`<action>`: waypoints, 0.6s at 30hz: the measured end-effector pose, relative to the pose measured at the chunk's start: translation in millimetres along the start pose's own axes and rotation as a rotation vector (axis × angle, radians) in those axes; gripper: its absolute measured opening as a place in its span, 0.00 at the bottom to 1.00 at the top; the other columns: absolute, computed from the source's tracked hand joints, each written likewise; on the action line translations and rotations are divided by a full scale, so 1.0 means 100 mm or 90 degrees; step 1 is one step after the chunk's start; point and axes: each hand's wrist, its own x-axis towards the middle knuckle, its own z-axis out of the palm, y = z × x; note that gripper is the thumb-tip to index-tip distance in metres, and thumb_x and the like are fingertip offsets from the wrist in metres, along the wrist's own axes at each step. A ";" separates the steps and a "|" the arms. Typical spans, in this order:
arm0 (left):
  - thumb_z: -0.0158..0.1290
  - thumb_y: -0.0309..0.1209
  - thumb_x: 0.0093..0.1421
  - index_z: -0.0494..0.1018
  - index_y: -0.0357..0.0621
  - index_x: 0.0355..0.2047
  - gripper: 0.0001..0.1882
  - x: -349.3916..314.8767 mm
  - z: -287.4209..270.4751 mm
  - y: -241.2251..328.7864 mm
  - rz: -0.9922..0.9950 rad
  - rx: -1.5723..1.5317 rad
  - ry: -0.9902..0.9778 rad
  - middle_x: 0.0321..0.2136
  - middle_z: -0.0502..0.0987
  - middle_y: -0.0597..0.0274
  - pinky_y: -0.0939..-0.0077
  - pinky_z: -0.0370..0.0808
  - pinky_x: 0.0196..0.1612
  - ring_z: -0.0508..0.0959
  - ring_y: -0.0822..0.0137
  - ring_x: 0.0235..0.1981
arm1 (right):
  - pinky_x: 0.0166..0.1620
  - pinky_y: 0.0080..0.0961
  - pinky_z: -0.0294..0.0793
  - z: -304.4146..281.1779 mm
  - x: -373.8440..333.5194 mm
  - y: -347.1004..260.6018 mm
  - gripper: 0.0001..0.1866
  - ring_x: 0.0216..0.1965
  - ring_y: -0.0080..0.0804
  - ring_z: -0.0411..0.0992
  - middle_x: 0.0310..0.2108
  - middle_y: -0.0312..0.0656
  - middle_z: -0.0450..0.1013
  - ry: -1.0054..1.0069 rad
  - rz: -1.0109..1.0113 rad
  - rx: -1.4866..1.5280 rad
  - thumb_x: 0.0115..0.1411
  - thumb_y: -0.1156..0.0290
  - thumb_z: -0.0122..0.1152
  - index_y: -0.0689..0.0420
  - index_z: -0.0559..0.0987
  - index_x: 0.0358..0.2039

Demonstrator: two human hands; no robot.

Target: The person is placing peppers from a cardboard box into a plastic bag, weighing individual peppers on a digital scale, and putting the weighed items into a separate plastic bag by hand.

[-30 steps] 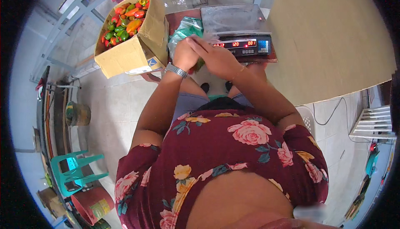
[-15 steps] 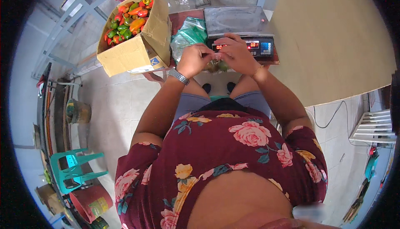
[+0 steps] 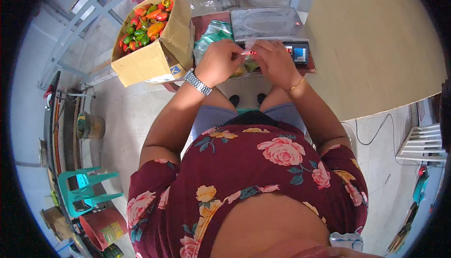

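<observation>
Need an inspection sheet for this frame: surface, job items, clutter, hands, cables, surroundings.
Surface: dark red counter carrying a digital scale with a steel pan, next to a large tan tabletop.
Job's things: small clear bag of peppers, held in front of the scale; open cardboard box of red, orange and green peppers.
Clutter: green plastic bags between box and scale.
Hands: left hand and right hand both pinch the top of the small clear bag.
Cables: black cable on the floor at right.
Surroundings: tiled floor, green plastic chair, white rack.
</observation>
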 end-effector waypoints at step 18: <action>0.50 0.23 0.54 0.74 0.33 0.32 0.07 0.64 0.47 -0.22 -0.321 -0.883 0.087 0.30 0.75 0.57 0.79 0.75 0.32 0.77 0.67 0.31 | 0.35 0.20 0.66 0.97 0.14 0.36 0.11 0.31 0.20 0.65 0.30 0.30 0.67 0.164 0.178 1.535 0.61 0.62 0.48 0.55 0.71 0.39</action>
